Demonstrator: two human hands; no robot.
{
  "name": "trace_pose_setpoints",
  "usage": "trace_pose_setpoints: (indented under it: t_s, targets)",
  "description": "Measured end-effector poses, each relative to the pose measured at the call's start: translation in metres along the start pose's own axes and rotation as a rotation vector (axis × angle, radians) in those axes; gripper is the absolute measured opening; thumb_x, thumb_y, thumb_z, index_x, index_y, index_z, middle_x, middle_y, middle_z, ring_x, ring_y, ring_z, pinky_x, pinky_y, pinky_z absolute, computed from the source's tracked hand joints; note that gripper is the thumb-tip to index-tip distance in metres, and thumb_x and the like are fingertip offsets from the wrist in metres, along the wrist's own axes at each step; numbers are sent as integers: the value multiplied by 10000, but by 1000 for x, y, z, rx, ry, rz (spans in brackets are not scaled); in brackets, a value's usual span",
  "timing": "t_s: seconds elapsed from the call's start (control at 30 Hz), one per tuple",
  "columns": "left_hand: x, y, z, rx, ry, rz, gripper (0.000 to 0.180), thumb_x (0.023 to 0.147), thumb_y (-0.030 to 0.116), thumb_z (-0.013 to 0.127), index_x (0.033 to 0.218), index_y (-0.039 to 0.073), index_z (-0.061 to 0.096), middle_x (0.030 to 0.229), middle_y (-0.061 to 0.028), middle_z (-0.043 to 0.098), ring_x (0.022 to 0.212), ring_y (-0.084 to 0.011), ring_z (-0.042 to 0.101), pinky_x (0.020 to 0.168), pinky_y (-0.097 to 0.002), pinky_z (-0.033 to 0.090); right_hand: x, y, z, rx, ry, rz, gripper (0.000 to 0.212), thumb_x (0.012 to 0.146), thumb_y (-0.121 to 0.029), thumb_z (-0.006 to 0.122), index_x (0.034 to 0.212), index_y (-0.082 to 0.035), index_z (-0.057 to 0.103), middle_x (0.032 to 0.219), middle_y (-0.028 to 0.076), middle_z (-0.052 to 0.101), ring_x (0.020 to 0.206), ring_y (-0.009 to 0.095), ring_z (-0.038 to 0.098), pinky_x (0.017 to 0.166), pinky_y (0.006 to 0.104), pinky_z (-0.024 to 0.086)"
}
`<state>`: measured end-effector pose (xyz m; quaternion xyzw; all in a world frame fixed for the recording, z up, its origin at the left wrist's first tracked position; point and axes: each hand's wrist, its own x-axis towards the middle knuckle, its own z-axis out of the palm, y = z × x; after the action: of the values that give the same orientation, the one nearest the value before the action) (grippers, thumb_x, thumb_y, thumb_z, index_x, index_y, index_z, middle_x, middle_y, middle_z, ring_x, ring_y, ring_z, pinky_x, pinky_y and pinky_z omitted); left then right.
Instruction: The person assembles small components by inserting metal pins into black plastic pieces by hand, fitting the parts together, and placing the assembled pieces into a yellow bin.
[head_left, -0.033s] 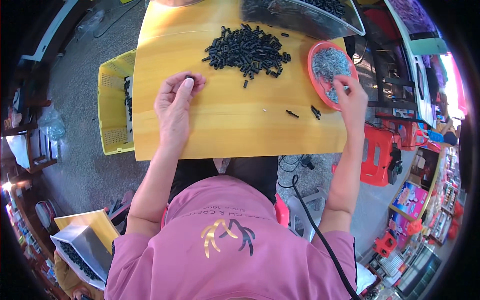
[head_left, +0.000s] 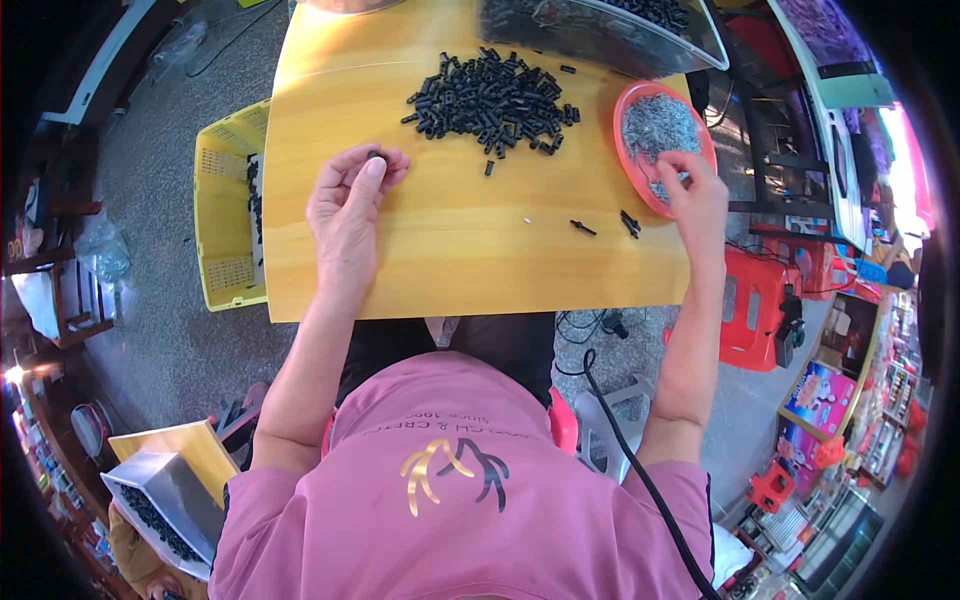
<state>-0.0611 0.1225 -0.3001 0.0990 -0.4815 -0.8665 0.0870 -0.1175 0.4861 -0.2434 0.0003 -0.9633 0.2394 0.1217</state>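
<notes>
Above the left part of the wooden table, my left hand (head_left: 345, 205) is closed, thumb against fingers, on a small black plastic piece (head_left: 377, 155); only its dark end shows. My right hand (head_left: 698, 195) reaches over the red bowl (head_left: 626, 160), fingertips pinched together at the small silvery metal pieces (head_left: 655, 125) in it. Whatever lies between those fingertips is too small to make out. A heap of short black plastic pieces (head_left: 490, 95) lies beyond and between my hands. Closer to me are a thin black stemmed piece (head_left: 583, 228) and some similar black pieces (head_left: 630, 224).
A clear plastic bin (head_left: 600, 40) with black pieces stands at the table's far right. A yellow crate (head_left: 225, 285) sits on the floor left of the table (head_left: 470, 280). To the right is a red stool (head_left: 750, 310). A black cable (head_left: 640, 465) crosses near my right arm.
My right hand has moved slightly to the left over the bowl. My left hand stays in place with the black plastic piece.
</notes>
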Motion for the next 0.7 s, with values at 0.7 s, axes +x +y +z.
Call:
trace_pose_setpoints:
  t_s: [0.7]
  targets:
    - [0, 0, -2, 45, -64, 4, 206, 933, 48, 573, 1130, -11, 567, 1051, -138, 638, 996, -234, 621, 939, -357, 491, 9, -5, 13, -243, -166, 2, 179, 830, -230, 651, 866, -58, 684, 830, 119, 689, 804, 294, 662, 708, 402, 497]
